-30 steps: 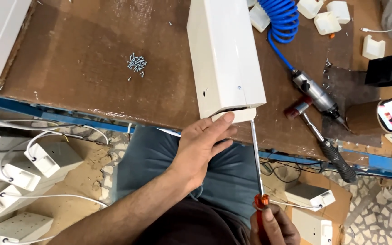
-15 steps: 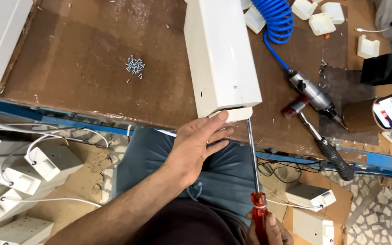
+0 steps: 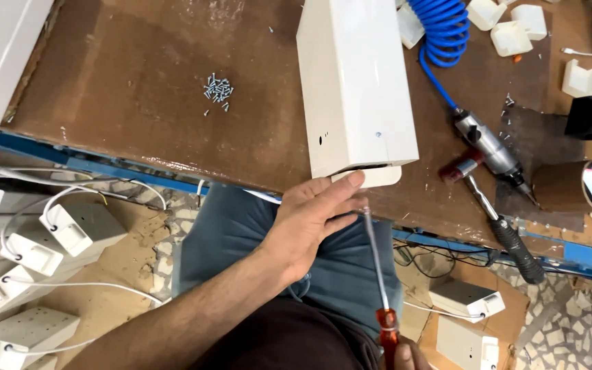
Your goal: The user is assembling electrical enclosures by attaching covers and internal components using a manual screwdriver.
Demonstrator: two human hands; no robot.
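A long white metal housing (image 3: 354,85) lies flat on the brown bench, its near end overhanging the edge with a small white plate (image 3: 371,177) beneath, where a slim red-handled screwdriver (image 3: 378,274) points up at it.
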